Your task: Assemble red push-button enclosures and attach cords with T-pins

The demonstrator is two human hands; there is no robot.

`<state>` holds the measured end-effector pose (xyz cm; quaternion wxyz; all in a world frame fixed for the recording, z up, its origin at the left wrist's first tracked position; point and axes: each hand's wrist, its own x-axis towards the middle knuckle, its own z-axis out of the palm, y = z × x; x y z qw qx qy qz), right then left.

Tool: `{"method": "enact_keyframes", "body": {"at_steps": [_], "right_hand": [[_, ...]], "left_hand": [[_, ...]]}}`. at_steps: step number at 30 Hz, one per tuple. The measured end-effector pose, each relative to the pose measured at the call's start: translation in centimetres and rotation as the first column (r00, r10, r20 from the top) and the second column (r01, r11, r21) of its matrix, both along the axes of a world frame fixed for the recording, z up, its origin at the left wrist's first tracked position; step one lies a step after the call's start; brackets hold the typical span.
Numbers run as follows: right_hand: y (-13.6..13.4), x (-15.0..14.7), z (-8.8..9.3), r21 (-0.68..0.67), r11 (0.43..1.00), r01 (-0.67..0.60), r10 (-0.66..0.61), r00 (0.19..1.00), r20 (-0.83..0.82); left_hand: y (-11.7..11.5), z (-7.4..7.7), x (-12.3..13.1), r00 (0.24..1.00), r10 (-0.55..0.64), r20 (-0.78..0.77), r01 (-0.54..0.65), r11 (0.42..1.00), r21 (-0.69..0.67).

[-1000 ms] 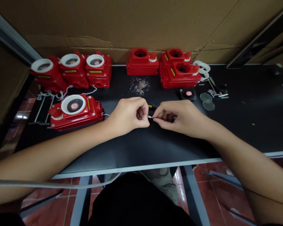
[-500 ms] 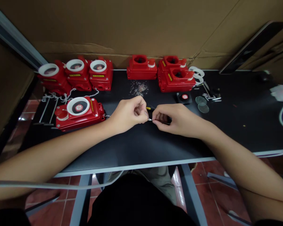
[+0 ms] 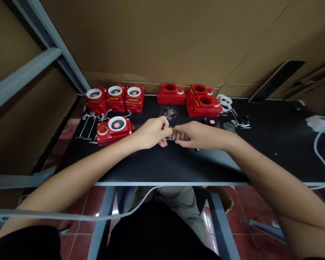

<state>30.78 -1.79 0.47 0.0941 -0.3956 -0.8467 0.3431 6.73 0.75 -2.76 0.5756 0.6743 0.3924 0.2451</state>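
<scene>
Fingers of L hand (image 3: 151, 133) and R hand (image 3: 196, 135) pinch one small metal part (image 3: 170, 138) between them, mid-table (image 3: 151, 169), w/ a yellow-tipped tool (image 3: 171, 128) just behind. Risk: part is tiny; a slack pinch could drop it onto the dark table, near the red housing (image 3: 114, 129) toward the left edge.

Both forearms are bare from elbow to wrist, with no watch, ring or glove on the left hand (image 3: 151, 133) or the right hand (image 3: 196, 135). A black sleeve (image 3: 24, 243) shows above the left elbow, well back from that hand. A black top (image 3: 154, 231) covers the chest, and grey-khaki trousers (image 3: 176, 204) cover the legs below both hands.
</scene>
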Motion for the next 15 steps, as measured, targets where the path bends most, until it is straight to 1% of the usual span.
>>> {"method": "enact_keyframes", "body": {"at_steps": [3,6,11,13,15], "right_hand": [[0.2,-0.8,0.3,0.001,1.0,-0.021,0.021,1.0,0.01],[0.0,-1.3,0.1,0.018,0.999,-0.027,0.027,1.0,0.003],[-0.7,-1.4,-1.5,0.089,0.996,0.031,-0.025,0.997,-0.073],[-1.0,-1.4,-2.2,0.11,0.993,0.044,-0.034,0.995,-0.092],[-1.3,-1.4,-2.9,0.147,0.988,0.048,-0.031,0.993,-0.114]], "left_hand": [[-0.1,0.0,-0.6,1.0,0.028,0.011,-0.027,0.999,-0.023],[-0.1,0.0,-1.7,0.999,0.041,0.031,-0.04,0.999,-0.035],[-0.7,-0.1,-3.7,0.998,0.047,0.045,-0.048,0.999,0.024],[-1.2,-0.1,-4.1,0.998,0.049,0.042,-0.051,0.997,0.06],[-1.6,-0.1,-4.2,0.999,0.023,0.034,-0.027,0.994,0.109]]}}
